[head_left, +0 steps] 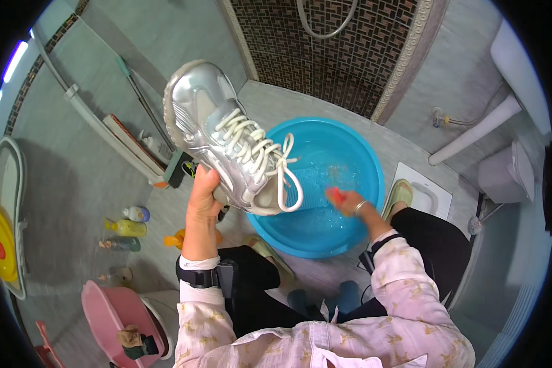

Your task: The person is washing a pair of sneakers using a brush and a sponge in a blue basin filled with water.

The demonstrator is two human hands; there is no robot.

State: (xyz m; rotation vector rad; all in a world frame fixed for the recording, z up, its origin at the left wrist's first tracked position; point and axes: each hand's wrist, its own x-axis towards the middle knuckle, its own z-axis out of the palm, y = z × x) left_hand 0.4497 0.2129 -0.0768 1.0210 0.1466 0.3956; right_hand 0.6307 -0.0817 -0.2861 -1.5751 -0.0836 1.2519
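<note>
My left hand (202, 195) grips a silver sneaker (207, 101) with tied cream laces, raised toe up above the left side of a blue basin (379, 168). The sneaker's heel end covers part of the basin's rim. Water with some bits in it lies in the basin, and a ridged washboard-like area (310, 187) shows on its floor. Over the basin's right half, my right hand (354, 205) is closed round a small red object (335, 195). Motion blur hides what kind of thing it is.
Several bottles (129, 228) stand at the left, with an orange bottle (176, 239) nearer the basin. A pink tub (119, 310) sits at lower left. On the right are a white floor fixture (432, 199), a drain pipe (472, 138) and a bin (503, 175).
</note>
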